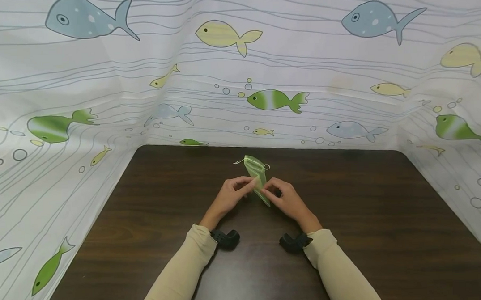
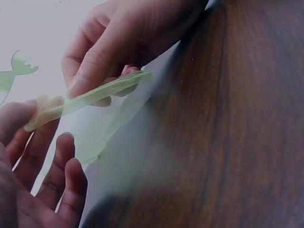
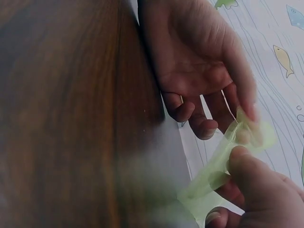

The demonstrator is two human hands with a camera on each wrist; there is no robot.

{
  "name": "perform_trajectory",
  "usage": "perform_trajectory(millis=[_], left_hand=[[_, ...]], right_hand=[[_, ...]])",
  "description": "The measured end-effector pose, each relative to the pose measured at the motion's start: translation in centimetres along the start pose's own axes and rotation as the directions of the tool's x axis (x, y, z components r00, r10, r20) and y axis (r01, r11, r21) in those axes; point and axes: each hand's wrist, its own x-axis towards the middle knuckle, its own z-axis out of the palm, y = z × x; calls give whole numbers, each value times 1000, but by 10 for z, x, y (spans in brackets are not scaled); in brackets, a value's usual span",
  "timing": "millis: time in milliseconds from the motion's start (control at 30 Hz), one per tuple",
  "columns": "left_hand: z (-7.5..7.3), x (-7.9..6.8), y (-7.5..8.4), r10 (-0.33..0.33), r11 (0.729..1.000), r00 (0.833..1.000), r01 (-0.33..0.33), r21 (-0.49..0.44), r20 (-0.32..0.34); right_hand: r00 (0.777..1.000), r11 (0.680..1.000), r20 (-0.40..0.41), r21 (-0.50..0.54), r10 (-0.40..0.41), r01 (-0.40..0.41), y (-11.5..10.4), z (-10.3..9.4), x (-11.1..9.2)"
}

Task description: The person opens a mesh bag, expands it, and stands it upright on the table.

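Fingers of your left hand (image 1: 228, 197) and right hand (image 1: 290, 203) pinch a sheer, pale-green fabric pouch (image 1: 255, 167), thumbs pressing its thin material against the fingertips. Held between both hands toward the far side of a dark brown wood-grain tabletop (image 1: 368, 207), it slants, its narrow tip toward you; whether that tip touches the surface you cannot tell. Thin pale cord loops (image 1: 239, 161) stick out on either side of its far end. Expect it to be very light, limp and slightly slippery, liable to snag or tear if pulled hard; pinch opposite edges gently, away from the cords. Around the tabletop's left, far and right sides hangs a white sheet (image 1: 321, 66) printed with blue, green and yellow fish.
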Motion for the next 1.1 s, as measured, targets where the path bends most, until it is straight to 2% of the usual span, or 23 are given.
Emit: perform_trajectory(millis=[200,467,567,667,800,967,1100], left_hand=[[0,-3,-2,-9,1000,999,9,18,-36],[3,-3,-3,-30,999,995,31,8,-93],[3,-2,-3,-35,999,997,36,13,-71],[2,-1,-1,-29,999,999,30,15,-21],[0,0,0,1,1000,1000,-2,7,18],[1,2,0,15,1000,999,-15,-1,-35],[3,2,-1,5,1000,996,-6,-9,-93]], right_hand=[[998,999,-53,31,44,-43,1,3,-1],[997,999,-76,40,30,-27,0,3,-2],[994,998,-96,38,44,-40,-1,3,-1],[992,999,-115,24,48,-45,-1,1,0],[990,999,-132,18,50,-48,2,-1,1],[987,995,-134,52,94,-87,0,-2,2],[989,993,-101,69,107,-100,-3,-2,2]])
